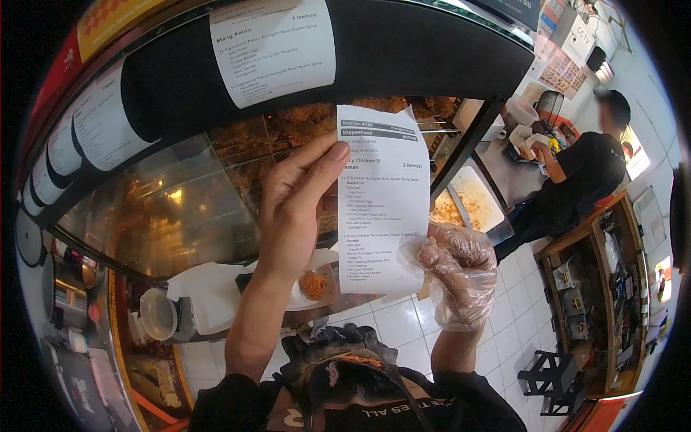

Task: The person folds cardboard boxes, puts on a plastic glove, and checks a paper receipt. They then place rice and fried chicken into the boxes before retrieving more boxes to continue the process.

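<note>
1. Head view: the left hand is bare and raised near the centre of the picture, its fingers closed around the left edge of a printed receipt, with the thumb tip pressed on the paper near its top.
2. The right hand, at about four o'clock from the centre, wears a loose clear plastic glove and pinches the receipt's lower right corner, so the paper is held upright and flat between both hands.
3. The receipt sits just right of centre; its small print is mostly too fine to read.
4. Behind the receipt is a glass warmer case with fried food on its upper rack, spreading toward nine o'clock.
5. At twelve o'clock another order slip is stuck to the dark hood above the case, and more slips run along the hood toward ten o'clock.
6. Below the left hand, at about six o'clock, a piece of breaded food lies on white paper on the table.
7. At two o'clock a co-worker in a black shirt stands at a steel table, well apart from the receipt.
8. At three to four o'clock a wooden shelf unit stands on the white tiled floor.
</note>
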Tool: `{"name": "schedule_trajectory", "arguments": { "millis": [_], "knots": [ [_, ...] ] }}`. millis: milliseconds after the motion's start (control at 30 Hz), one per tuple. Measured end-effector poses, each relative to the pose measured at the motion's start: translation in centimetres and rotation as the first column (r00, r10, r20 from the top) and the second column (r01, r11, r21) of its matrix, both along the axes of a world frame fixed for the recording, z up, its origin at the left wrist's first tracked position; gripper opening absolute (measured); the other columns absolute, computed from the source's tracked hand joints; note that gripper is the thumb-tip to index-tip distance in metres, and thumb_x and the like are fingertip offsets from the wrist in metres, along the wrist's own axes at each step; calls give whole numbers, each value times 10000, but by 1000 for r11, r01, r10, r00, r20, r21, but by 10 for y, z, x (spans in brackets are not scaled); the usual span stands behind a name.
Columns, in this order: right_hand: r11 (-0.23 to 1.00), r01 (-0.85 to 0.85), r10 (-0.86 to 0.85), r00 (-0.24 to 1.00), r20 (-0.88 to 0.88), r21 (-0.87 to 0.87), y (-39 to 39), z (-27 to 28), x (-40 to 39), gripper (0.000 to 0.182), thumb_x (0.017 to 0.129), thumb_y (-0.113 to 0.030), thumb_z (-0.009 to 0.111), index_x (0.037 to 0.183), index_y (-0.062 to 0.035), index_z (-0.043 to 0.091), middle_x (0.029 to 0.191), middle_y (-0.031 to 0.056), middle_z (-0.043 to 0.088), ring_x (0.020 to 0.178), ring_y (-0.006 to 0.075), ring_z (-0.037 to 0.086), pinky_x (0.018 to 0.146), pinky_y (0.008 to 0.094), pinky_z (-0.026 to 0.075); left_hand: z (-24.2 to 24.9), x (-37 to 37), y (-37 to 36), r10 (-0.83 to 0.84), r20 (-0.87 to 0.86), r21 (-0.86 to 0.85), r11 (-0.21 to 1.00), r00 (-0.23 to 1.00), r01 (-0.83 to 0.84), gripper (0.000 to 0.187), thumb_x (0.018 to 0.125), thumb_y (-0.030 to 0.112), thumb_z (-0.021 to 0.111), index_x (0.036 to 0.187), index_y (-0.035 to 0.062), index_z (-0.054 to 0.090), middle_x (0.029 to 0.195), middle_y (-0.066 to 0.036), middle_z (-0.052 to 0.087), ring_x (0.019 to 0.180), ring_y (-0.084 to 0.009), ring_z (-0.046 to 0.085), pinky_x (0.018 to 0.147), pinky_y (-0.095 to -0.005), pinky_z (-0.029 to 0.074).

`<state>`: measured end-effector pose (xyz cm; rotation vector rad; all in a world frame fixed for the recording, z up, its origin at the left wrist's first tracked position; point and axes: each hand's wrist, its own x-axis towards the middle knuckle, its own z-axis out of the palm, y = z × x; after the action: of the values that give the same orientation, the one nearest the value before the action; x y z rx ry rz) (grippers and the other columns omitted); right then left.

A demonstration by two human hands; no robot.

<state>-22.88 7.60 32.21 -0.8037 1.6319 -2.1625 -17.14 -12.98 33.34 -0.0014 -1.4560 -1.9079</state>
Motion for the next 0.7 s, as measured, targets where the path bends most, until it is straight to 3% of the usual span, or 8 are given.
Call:
{"name": "schedule_trajectory", "arguments": {
  "millis": [700],
  "knots": [
    [1000,12,-12,1000,9,2,-1,0,0,334,856,-39,808,1166,64,733,1100,187,748,982,233,730,899,368,586,-4,-2,-3,-8,20,-27,1000,1000,8,345,1054,241,570,1289,17,687,1011,-70,755,824,-82,712,716,-234,605]
  ]
}}
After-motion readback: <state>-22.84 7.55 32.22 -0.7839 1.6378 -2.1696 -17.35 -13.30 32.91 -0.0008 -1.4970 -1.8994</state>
